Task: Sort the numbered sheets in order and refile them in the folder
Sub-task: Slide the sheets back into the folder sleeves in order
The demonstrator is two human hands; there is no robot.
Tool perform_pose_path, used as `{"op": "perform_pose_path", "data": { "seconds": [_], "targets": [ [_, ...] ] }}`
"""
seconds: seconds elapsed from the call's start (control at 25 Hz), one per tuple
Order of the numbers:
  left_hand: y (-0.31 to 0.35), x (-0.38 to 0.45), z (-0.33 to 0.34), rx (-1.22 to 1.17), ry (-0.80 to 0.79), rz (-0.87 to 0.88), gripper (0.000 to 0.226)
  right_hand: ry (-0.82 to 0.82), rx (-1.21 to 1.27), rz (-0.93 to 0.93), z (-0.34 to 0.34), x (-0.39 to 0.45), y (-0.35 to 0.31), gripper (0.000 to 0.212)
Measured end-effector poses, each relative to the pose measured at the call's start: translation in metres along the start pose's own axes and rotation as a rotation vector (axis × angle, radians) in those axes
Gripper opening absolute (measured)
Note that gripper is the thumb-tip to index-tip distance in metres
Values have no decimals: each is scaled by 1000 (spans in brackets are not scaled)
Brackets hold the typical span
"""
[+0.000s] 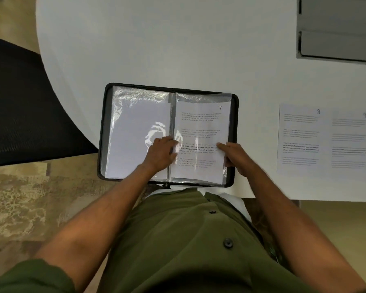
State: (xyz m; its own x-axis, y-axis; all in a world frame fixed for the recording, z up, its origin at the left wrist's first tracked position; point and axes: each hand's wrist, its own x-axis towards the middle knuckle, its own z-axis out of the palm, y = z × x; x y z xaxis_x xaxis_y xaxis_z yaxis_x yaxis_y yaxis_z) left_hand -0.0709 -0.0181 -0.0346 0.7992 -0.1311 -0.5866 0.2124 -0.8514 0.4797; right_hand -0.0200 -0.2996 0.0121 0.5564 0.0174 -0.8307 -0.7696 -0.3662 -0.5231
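Observation:
A black zip folder (107,115) lies open on the white table at its near edge, with clear plastic sleeves on both sides. In the right-hand sleeve sits the sheet numbered 7 (201,127). The left-hand sleeve shows a blank white page (135,132). My left hand (162,153) rests near the spine, fingers curled onto the inner edge of the right sleeve. My right hand (232,155) pinches the outer edge of sheet 7 and its sleeve, thumb on top. To the right lie sheet 8 (300,138) and sheet 9 (350,142), side by side, flat on the table.
The white table (156,43) stretches far beyond the folder. A grey panel (336,28) is set in it at the back right. A black mesh chair (25,106) stands left of the table, over patterned carpet.

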Motion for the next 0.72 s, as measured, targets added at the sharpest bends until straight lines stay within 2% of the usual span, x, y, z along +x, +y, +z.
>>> {"op": "perform_pose_path", "data": {
  "seconds": [0.16, 0.32, 0.48, 0.64, 0.72],
  "targets": [
    [7, -9, -16, -447, -11, -151, 42, -67, 151, -22, 16, -13, -12, 34],
    [16, -28, -38, -836, -84, -249, 41, -238, 239, -89, 58, -25, -32, 32],
    [0, -38, -46, -1019, -66, -266, 57, -378, 172, -154, 110, -30, -48, 29],
    [-26, -48, -52, -1122, 2, -301, 51, -446, 87, -174, 150, -24, -54, 47],
    [-37, -53, -54, -1145, 23, -320, 55, -448, 49, -168, 164, -20, -56, 43]
  ]
}}
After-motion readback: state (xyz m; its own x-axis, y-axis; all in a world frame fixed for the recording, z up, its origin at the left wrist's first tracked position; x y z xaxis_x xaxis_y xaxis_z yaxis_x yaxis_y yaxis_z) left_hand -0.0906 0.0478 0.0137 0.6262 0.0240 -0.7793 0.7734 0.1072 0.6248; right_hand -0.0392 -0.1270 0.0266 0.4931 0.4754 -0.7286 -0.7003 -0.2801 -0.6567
